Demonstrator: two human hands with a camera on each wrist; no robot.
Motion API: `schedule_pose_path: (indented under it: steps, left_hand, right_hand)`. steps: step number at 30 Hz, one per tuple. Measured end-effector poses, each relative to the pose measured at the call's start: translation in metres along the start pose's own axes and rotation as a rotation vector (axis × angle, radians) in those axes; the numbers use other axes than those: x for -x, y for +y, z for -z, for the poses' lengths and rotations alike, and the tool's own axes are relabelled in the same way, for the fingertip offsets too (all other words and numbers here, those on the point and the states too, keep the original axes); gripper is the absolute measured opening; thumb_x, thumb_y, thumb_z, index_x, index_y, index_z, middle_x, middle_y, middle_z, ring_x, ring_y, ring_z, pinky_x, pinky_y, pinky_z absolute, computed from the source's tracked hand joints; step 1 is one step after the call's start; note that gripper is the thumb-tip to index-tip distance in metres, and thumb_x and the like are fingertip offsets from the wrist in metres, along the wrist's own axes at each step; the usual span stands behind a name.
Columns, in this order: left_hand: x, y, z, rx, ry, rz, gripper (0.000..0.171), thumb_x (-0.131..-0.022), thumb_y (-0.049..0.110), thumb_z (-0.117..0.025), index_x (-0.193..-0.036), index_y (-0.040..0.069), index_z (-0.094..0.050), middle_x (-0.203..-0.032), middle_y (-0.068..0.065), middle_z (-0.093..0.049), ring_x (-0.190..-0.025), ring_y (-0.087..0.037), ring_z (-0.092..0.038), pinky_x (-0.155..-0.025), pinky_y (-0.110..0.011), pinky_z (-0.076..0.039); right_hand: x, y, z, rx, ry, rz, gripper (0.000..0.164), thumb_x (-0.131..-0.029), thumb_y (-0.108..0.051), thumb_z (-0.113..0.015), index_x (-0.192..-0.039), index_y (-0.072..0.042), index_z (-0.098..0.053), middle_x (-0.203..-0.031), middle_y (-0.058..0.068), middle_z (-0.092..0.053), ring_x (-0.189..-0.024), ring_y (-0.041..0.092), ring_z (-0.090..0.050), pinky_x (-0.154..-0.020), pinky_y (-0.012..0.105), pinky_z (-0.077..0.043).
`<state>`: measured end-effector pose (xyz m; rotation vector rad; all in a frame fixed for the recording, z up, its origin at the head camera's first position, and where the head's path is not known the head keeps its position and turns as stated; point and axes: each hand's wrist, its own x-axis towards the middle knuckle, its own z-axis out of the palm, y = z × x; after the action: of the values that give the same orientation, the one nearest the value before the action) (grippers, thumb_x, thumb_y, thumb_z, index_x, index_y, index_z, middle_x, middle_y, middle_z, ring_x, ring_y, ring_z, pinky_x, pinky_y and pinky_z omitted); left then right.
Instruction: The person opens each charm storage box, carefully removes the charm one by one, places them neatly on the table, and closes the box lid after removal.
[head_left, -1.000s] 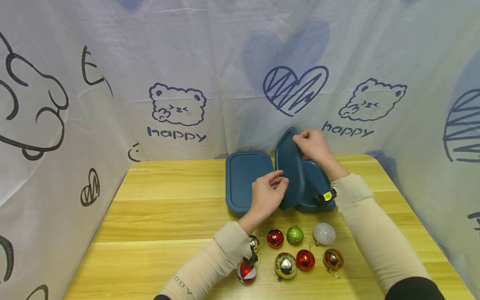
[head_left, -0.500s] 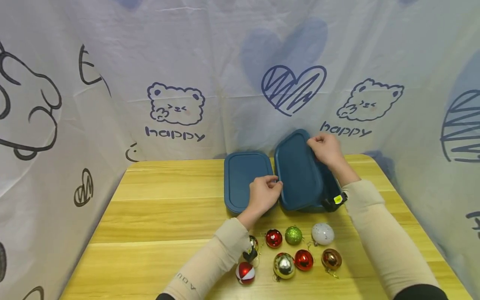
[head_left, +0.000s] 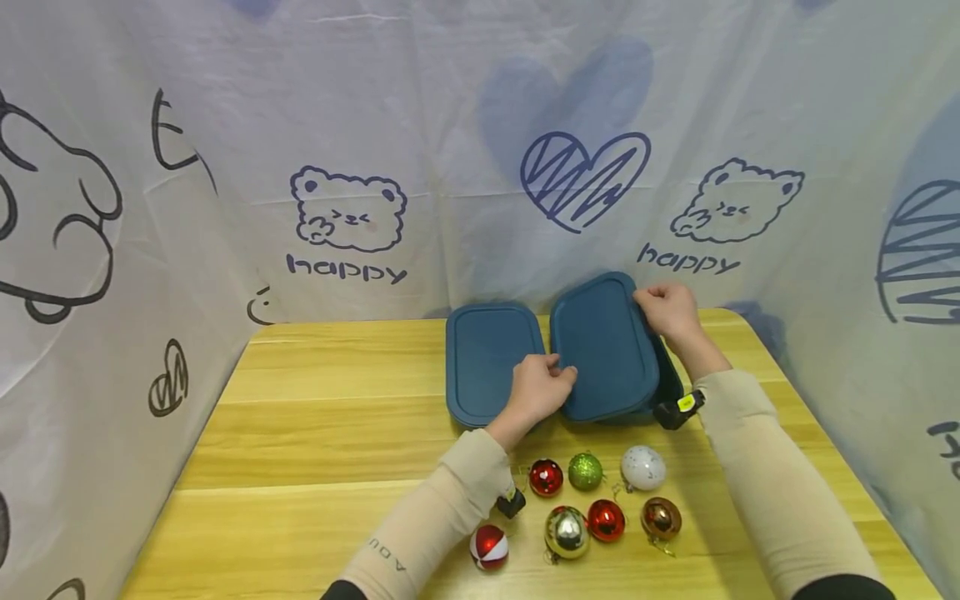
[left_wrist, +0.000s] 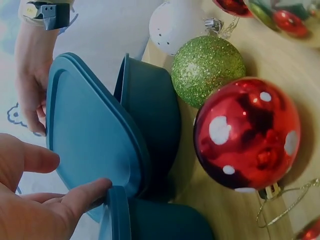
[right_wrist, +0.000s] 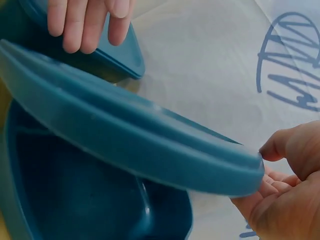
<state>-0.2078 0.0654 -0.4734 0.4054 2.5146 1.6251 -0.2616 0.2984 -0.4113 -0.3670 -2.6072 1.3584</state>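
My right hand (head_left: 670, 315) pinches the far right edge of a blue lid (head_left: 603, 346). This lid slants over an open blue box (right_wrist: 80, 185), its left side low and its right side raised. Inside the box, the right wrist view shows bare walls and a ridge. My left hand (head_left: 537, 390) is at the lid's left edge, between the two boxes, with fingers fairly straight and thumb apart; whether it touches the lid I cannot tell. Left of it stands a second blue box with its lid (head_left: 491, 358) on.
Several baubles lie in front of the boxes on the wooden table (head_left: 315, 450): a glittery green one (head_left: 585, 472), a white one (head_left: 642, 468), a gold one (head_left: 566, 532), a brown one (head_left: 661, 518), and red ones (left_wrist: 247, 135). A printed cloth (head_left: 450, 125) hangs behind.
The lid in my right hand has swung from nearly upright down to the right, covering more of the open box. My right hand has moved right and lower with it; my left has barely shifted.
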Motion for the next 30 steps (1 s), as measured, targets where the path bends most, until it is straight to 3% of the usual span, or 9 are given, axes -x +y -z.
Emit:
schedule_pose_path:
  steps: [3,6,9,12,16,19,23,26,30]
  left_hand:
    - [0.000,0.002,-0.003,0.014,-0.008,-0.002,0.050,-0.107,0.019,-0.061,-0.147,-0.009,-0.055,-0.078,-0.019,-0.073,-0.040,-0.009,-0.040,-0.057,-0.023,-0.040]
    - [-0.002,0.004,-0.007,0.023,-0.030,-0.004,0.048,-0.108,0.018,-0.059,-0.146,-0.011,-0.055,-0.046,-0.005,-0.042,-0.038,-0.009,-0.024,-0.050,-0.023,-0.032]
    - [-0.001,0.007,-0.011,0.015,-0.042,-0.002,0.049,-0.109,0.019,-0.057,-0.148,-0.011,-0.054,-0.052,-0.002,-0.047,-0.036,-0.010,-0.023,-0.050,-0.023,-0.032]
    - [0.000,0.009,-0.015,0.016,-0.053,0.017,0.052,-0.109,0.021,-0.055,-0.152,-0.009,-0.049,-0.096,-0.020,-0.074,-0.036,-0.011,-0.025,-0.053,-0.024,-0.036]
    - [0.002,0.009,-0.019,0.026,-0.045,0.023,0.057,-0.110,0.021,-0.053,-0.157,-0.008,-0.041,-0.140,-0.030,-0.063,-0.036,-0.010,-0.025,-0.052,-0.023,-0.036]
    - [0.003,0.008,-0.023,0.033,-0.034,0.008,0.059,-0.110,0.019,-0.052,-0.159,-0.010,-0.036,-0.095,-0.027,-0.075,-0.034,-0.010,-0.023,-0.045,-0.024,-0.033]
    - [0.003,0.009,-0.029,0.018,-0.011,-0.006,0.060,-0.111,0.018,-0.051,-0.159,-0.012,-0.033,-0.112,-0.030,-0.073,-0.038,-0.018,-0.033,-0.058,-0.029,-0.046]
    - [0.004,0.010,-0.034,-0.008,0.014,-0.017,0.060,-0.110,0.019,-0.051,-0.158,-0.013,-0.034,-0.161,-0.033,-0.041,-0.087,-0.035,-0.073,-0.097,-0.042,-0.056]
    - [0.004,0.008,-0.042,-0.016,0.028,-0.016,0.062,-0.109,0.019,-0.051,-0.159,-0.012,-0.033,-0.167,-0.032,-0.030,-0.157,-0.047,-0.030,-0.126,-0.054,-0.034]
  right_hand:
    - [-0.001,0.005,0.000,-0.011,-0.003,-0.017,0.034,-0.102,-0.019,-0.055,-0.111,0.009,-0.071,-0.077,-0.003,-0.059,-0.071,0.013,-0.055,-0.061,0.024,-0.049]
    - [-0.001,0.010,-0.001,-0.022,-0.004,-0.036,0.036,-0.104,-0.020,-0.054,-0.115,0.009,-0.071,-0.081,-0.003,-0.059,-0.072,0.011,-0.055,-0.062,0.022,-0.049]
    - [-0.002,0.016,-0.002,-0.036,-0.005,-0.054,0.034,-0.104,-0.020,-0.053,-0.111,0.009,-0.070,-0.075,-0.005,-0.056,-0.068,0.010,-0.053,-0.060,0.022,-0.048]
    - [-0.003,0.021,-0.004,-0.040,-0.004,-0.068,0.034,-0.105,-0.021,-0.053,-0.110,0.009,-0.070,-0.073,-0.007,-0.054,-0.067,0.009,-0.053,-0.060,0.022,-0.048]
    - [-0.004,0.028,-0.007,-0.046,-0.007,-0.077,0.037,-0.106,-0.021,-0.052,-0.115,0.009,-0.070,-0.079,-0.003,-0.056,-0.068,0.009,-0.054,-0.060,0.022,-0.049]
    - [-0.005,0.031,-0.007,-0.050,-0.007,-0.083,0.037,-0.105,-0.020,-0.052,-0.116,0.010,-0.071,-0.082,-0.001,-0.057,-0.068,0.009,-0.053,-0.060,0.022,-0.049]
    - [-0.005,0.033,-0.008,-0.057,0.000,-0.104,0.039,-0.105,-0.019,-0.052,-0.122,0.011,-0.070,-0.092,0.003,-0.060,-0.071,0.008,-0.053,-0.061,0.020,-0.048]
    - [-0.005,0.036,-0.010,-0.070,0.006,-0.126,0.039,-0.106,-0.018,-0.053,-0.124,0.012,-0.069,-0.095,0.005,-0.059,-0.072,0.008,-0.053,-0.061,0.020,-0.048]
    - [-0.007,0.044,-0.011,-0.073,-0.001,-0.152,0.039,-0.107,-0.019,-0.053,-0.126,0.012,-0.068,-0.092,0.004,-0.057,-0.072,0.008,-0.053,-0.060,0.020,-0.048]
